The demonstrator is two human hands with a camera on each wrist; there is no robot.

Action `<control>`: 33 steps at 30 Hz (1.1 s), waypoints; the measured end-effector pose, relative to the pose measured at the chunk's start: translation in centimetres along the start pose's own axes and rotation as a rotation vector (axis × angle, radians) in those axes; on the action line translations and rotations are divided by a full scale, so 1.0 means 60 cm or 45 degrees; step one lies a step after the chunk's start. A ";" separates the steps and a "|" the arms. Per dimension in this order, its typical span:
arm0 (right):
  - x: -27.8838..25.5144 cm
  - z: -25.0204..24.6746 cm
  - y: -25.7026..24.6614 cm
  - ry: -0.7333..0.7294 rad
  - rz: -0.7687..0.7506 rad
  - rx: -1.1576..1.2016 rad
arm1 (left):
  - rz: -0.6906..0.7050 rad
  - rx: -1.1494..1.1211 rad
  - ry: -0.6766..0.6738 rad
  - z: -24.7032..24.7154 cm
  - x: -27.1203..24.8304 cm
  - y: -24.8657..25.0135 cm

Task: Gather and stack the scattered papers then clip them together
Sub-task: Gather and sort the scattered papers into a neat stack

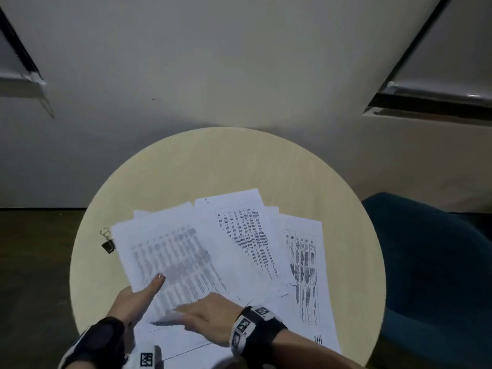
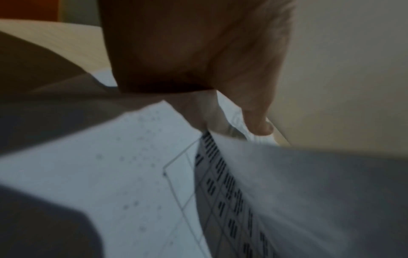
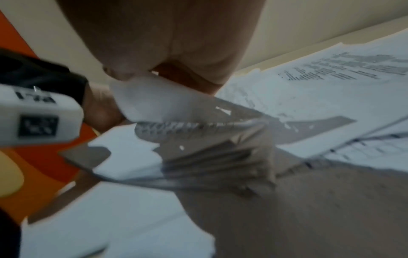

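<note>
Several printed sheets lie fanned over the near half of the round beige table (image 1: 213, 161). My left hand (image 1: 143, 288) grips the left edge of the top sheet (image 1: 170, 251), thumb on top and fingers hidden beneath it. Beside it, my right hand (image 1: 186, 315) pinches the near corner of that lifted sheet. The right wrist view shows the right hand (image 3: 137, 75) pinching the curled paper corner (image 3: 150, 101). In the left wrist view the left hand (image 2: 232, 122) lies under a raised sheet (image 2: 309, 192). A black binder clip (image 1: 107, 243) sits on the table just left of the papers.
Two more printed sheets (image 1: 239, 235) (image 1: 303, 262) spread to the right, reaching the table's right rim. A blue chair (image 1: 431, 262) stands right of the table. A pale wall (image 1: 239, 75) rises behind the table, with dark floor (image 1: 32, 262) on the left.
</note>
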State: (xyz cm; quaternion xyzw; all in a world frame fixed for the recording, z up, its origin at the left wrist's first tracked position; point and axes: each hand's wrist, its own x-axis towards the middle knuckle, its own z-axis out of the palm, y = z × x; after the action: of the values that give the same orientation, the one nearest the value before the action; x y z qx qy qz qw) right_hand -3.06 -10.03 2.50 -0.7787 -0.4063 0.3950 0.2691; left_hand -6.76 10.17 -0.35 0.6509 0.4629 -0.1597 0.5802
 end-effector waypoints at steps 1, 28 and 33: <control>-0.005 -0.004 0.000 0.068 0.058 0.158 | 0.053 0.002 0.008 -0.002 0.001 0.000; -0.126 -0.243 0.096 2.139 0.668 0.362 | -0.007 0.036 -0.082 -0.018 0.033 -0.049; -0.126 -0.253 0.027 2.130 0.041 -0.054 | 0.007 0.017 -0.054 -0.011 -0.020 -0.013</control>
State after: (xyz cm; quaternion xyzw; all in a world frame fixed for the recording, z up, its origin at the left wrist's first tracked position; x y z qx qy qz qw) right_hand 7.59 -18.75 12.54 -0.8256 -0.0688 -0.3171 0.4617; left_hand -8.22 10.20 0.26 0.6525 0.4478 -0.1749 0.5858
